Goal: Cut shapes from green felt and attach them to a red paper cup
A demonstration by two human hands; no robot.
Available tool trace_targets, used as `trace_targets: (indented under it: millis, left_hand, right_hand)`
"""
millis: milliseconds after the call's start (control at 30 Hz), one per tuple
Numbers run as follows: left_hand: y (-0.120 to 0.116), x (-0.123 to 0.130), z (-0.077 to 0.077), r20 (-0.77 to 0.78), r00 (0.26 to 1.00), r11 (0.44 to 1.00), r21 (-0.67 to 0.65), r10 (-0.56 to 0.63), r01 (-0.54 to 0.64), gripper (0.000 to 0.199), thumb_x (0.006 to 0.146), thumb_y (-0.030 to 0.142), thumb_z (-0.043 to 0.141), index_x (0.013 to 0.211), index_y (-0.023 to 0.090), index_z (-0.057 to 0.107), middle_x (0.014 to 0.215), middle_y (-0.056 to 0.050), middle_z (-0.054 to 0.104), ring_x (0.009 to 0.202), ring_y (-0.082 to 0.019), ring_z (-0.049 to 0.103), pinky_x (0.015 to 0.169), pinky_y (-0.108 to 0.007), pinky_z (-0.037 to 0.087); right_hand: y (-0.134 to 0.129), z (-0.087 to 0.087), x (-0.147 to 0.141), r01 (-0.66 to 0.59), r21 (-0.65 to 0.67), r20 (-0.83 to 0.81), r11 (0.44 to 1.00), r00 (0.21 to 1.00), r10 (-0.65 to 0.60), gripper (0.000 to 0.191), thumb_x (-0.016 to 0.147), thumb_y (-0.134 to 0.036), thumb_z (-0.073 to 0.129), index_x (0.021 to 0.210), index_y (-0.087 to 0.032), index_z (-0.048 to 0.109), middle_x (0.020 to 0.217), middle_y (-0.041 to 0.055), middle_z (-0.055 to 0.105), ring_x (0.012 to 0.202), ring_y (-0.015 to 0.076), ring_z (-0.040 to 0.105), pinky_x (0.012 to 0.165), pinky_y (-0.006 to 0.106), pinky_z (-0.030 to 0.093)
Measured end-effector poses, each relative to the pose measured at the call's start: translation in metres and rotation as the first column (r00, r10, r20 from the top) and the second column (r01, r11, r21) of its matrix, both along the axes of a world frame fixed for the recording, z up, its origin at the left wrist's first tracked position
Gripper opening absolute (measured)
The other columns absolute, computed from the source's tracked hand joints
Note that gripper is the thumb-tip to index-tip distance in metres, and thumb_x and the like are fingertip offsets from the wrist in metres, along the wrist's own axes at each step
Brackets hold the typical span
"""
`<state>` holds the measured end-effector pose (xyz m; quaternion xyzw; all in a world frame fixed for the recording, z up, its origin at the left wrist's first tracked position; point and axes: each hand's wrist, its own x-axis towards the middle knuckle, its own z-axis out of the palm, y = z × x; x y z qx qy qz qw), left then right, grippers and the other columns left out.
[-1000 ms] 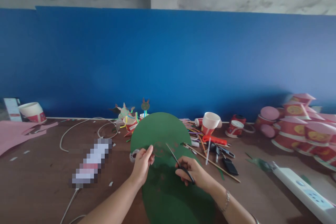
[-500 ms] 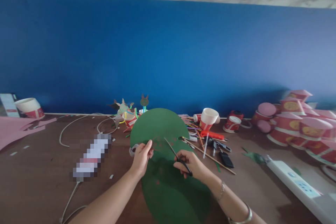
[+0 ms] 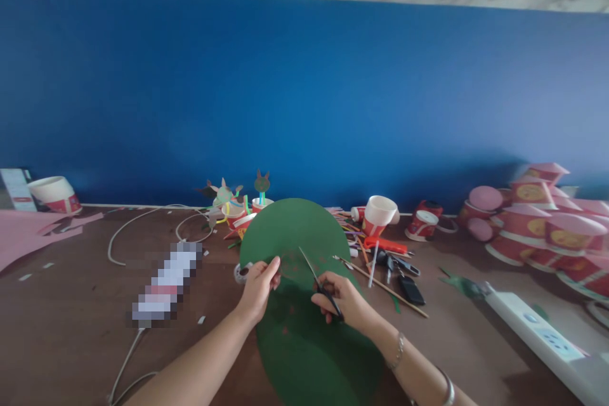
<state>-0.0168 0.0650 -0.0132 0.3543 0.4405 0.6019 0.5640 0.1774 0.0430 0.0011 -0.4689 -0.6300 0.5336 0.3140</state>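
A large green paper sheet (image 3: 297, 222) rises in a rounded shape before me, and a darker green part (image 3: 314, 368) spreads below it toward the table's front. My left hand (image 3: 258, 288) is closed on the sheet's left side, thumb on the near face and the other fingers partly hidden. Black-handled scissors (image 3: 311, 268) are gripped in my right hand (image 3: 341, 297), their blades pointing up and left across the green paper. The blades look closed together; whether they touch the paper I cannot tell. Small reddish marks (image 3: 285, 331) show on the green.
A tape roll (image 3: 241, 273) sits behind my left hand. Paper cups (image 3: 379, 216), keys (image 3: 410, 290) and thin sticks (image 3: 385, 288) lie to the right, near a power strip (image 3: 535, 327). Red-and-pink cup crafts (image 3: 528, 222) are piled farther right. A blurred-out object (image 3: 166, 285) lies left.
The upper rounded part of the green sheet has shifted slightly right and down. My left hand has moved a little right; my right hand with the scissors has moved slightly left.
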Motion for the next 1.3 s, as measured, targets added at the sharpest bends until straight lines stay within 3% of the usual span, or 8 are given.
trace_targets:
  millis: [267,500,667,967,1300]
  left_hand:
    - [0.000,0.001,0.000,0.040,0.999,1.000,-0.012,0.001,0.000,0.041,0.065,0.043,0.070,0.051,0.017,0.041,0.041,0.007,0.043,0.042,-0.006,0.040,0.043,-0.018,0.028]
    - [0.008,-0.004,-0.001,0.179,0.970,0.986,0.015,0.162,-0.167,0.043,0.063,0.039,0.072,0.052,0.018,0.036,0.042,0.008,0.043,0.041,-0.005,0.041,0.042,-0.018,0.029]
    - [0.010,-0.006,-0.005,0.075,0.974,0.974,0.059,0.213,-0.217,0.042,0.068,0.041,0.068,0.051,0.018,0.037,0.042,0.007,0.044,0.041,-0.006,0.041,0.041,-0.018,0.028]
    - [0.003,-0.002,-0.004,-0.113,0.989,0.995,0.055,0.093,-0.087,0.041,0.071,0.046,0.062,0.052,0.018,0.040,0.040,0.006,0.043,0.040,-0.006,0.040,0.041,-0.019,0.028]
    - [0.004,-0.001,-0.006,-0.089,0.992,0.995,0.051,0.085,-0.080,0.041,0.069,0.046,0.063,0.052,0.018,0.040,0.040,0.006,0.043,0.040,-0.006,0.040,0.041,-0.018,0.030]
  right_hand:
    - [-0.001,0.005,-0.002,-0.006,-0.021,0.021,1.000,1.000,0.007,0.033,0.071,-0.046,0.062,0.079,-0.017,0.049,0.049,-0.0064,0.053,0.036,0.0078,0.050,0.033,0.015,0.032]
    - [0.003,0.017,0.027,-0.161,-0.175,0.057,0.971,0.983,0.174,0.028,0.072,-0.039,0.062,0.084,-0.016,0.052,0.053,-0.0038,0.057,0.041,0.0079,0.053,0.034,0.014,0.031]
    - [0.005,0.028,0.036,-0.072,-0.105,-0.035,0.992,0.997,0.069,0.031,0.075,-0.044,0.059,0.085,-0.016,0.050,0.058,-0.0026,0.058,0.047,0.0088,0.056,0.036,0.014,0.031]
    - [0.005,0.019,0.024,-0.021,-0.060,-0.072,0.998,0.997,0.017,0.036,0.075,-0.047,0.060,0.087,-0.015,0.051,0.055,-0.0029,0.056,0.043,0.0082,0.054,0.035,0.014,0.029]
    - [0.005,0.017,0.022,0.047,-0.025,-0.043,0.999,0.998,-0.048,0.032,0.076,-0.046,0.059,0.083,-0.015,0.051,0.052,-0.0044,0.054,0.038,0.0059,0.049,0.032,0.013,0.025]
